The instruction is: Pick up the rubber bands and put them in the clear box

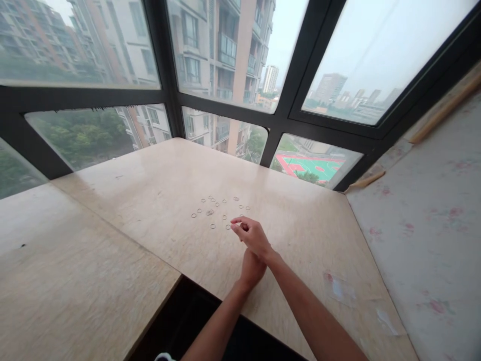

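We see the right hand (255,238) with thumb and forefinger nearly meeting; whether they pinch anything, we cannot tell. The left hand (252,269), partly hidden beneath it, has an unclear grip. Thin rings (210,212) lie at ten o'clock. The tabletop (300,215) runs to the window frame (276,125) at twelve, the floral wall (424,240) at three. A clear packet (340,290), markings too blurred to read, lies at four.

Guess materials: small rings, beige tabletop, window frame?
Small rings: probably metal wire; thin, grey outlines, too small to be sure.
Beige tabletop: stone or stone-look laminate, glossy; mottled, with soft reflections near the windows.
Window frame: likely coated metal, possibly plastic; dark, uniform, straight bars.
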A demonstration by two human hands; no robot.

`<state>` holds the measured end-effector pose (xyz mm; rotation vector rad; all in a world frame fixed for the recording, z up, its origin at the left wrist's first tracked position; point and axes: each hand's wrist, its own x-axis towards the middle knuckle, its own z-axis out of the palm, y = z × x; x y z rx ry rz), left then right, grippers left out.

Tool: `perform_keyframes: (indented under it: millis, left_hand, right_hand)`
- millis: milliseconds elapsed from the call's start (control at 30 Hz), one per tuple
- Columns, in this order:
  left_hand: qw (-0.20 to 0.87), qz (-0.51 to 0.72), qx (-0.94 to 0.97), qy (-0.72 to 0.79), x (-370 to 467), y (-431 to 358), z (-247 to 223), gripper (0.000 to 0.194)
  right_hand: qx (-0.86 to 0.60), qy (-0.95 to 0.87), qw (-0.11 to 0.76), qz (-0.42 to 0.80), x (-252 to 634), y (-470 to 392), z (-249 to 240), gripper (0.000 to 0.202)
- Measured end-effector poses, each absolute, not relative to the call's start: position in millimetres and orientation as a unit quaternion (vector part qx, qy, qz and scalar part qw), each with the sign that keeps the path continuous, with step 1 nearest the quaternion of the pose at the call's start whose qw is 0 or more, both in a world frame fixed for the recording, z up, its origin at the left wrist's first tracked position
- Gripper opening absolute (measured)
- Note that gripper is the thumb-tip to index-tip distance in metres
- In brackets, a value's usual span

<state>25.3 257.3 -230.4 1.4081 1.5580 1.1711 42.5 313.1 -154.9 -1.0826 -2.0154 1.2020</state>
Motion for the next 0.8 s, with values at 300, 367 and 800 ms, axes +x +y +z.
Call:
perform_keyframes:
  millis: [300,367,800]
  left_hand:
    - [0.388,0.419,0.526,0.63,25.2,254.2,-226.9,0.022]
    - [0.393,0.408,0.513,0.645,26.7,255.2,-228.0,0.023]
    - [0.38,0.413,0.509,0.653,27.6,250.9,-215.7,0.025]
  right_hand:
    - [-0.407,-0.859,0.094,0.297,-35.1,372.7,-184.8,0.025]
    - [-0.408,-0.874,0.063,0.258,-47.0,381.4,-187.5,0.028]
    - [-0.273,-0.955,-0.068,0.091,-68.7,407.9,-194.7,0.022]
